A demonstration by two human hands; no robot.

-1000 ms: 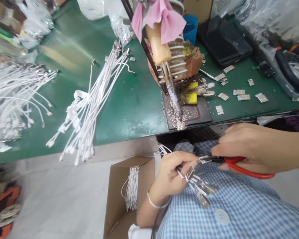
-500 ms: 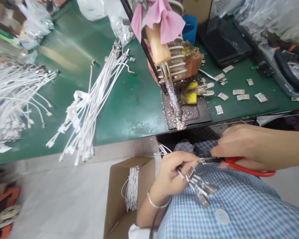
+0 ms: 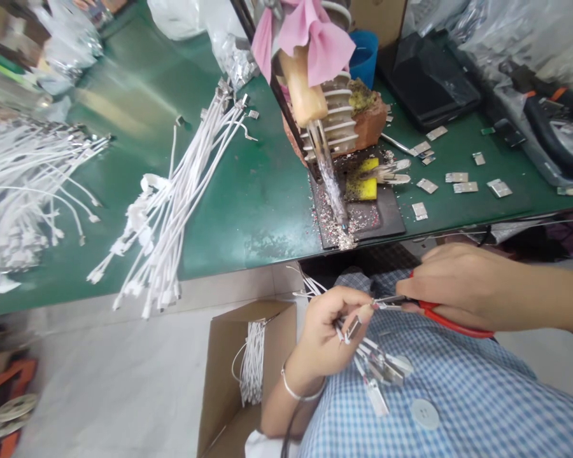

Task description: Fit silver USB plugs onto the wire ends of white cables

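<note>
My left hand point(image 3: 332, 331) is closed around several white USB cables point(image 3: 367, 348), their metal plugs fanning out below the fingers over the checked cloth. One wire end is pinched between thumb and forefinger. My right hand point(image 3: 458, 286) grips red-handled scissors point(image 3: 458, 323), whose blades reach left to the pinched wire end at my left fingertips. Whether the blades touch the wire is too small to tell. The cables' other ends stick out behind my left hand, at the table's edge.
On the green table point(image 3: 239, 210) lie a bundle of white cables point(image 3: 186, 197) and a larger pile point(image 3: 23, 197). A soldering iron point(image 3: 329, 178) points down over a dark pad with solder crumbs. Loose metal plugs point(image 3: 465, 187) lie right. A cardboard box point(image 3: 229, 369) below holds cables.
My right hand and the scissors have shifted slightly left, the blades now closer to my left fingertips. The plugs hanging from my left hand have swung a little down and left.
</note>
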